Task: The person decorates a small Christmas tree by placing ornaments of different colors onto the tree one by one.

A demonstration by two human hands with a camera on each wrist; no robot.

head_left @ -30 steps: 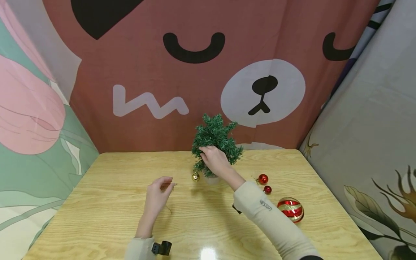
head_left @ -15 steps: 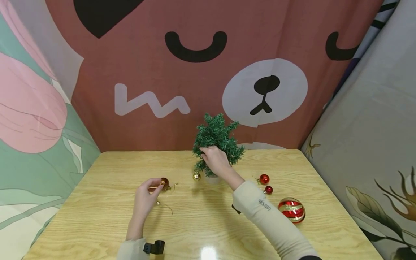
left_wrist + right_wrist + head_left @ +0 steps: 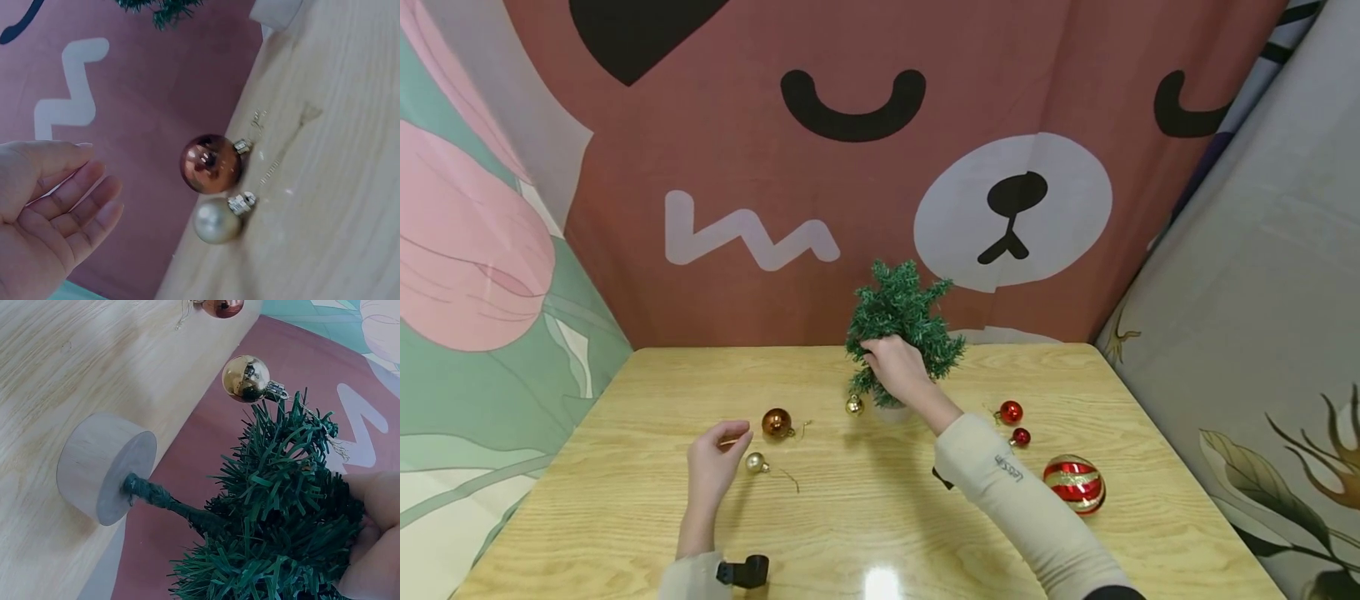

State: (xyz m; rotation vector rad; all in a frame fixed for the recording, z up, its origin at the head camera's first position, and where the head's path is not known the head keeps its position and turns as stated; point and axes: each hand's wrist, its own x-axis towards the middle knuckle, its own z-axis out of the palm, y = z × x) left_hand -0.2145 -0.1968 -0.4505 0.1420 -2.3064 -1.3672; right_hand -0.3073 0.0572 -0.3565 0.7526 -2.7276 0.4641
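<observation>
A small green artificial Christmas tree (image 3: 898, 304) stands on a pale round base (image 3: 103, 465) at the back of the table. My right hand (image 3: 897, 365) grips its branches from the front, the fingertips partly hidden in the needles. From a lower left branch hangs a shiny gold bauble (image 3: 245, 379) by a string. My left hand (image 3: 713, 467) has nothing in it; its fingers are loosely bent, with a gap between them and the baubles in the left wrist view. Just right of it lie a copper-brown bauble (image 3: 777, 422) and a smaller pale pearly bauble (image 3: 217, 220), each with a gold string.
Right of the tree lie two small red baubles (image 3: 1011, 412) and a large red-and-gold striped bauble (image 3: 1074, 484), close to my right sleeve (image 3: 1022, 492). The wooden table (image 3: 625, 500) ends at a hanging cloth (image 3: 737, 167) with a bear print.
My left hand has moved left and toward me, away from the copper-brown and pearly baubles, which now show fully. The right hand keeps its place on the tree.
</observation>
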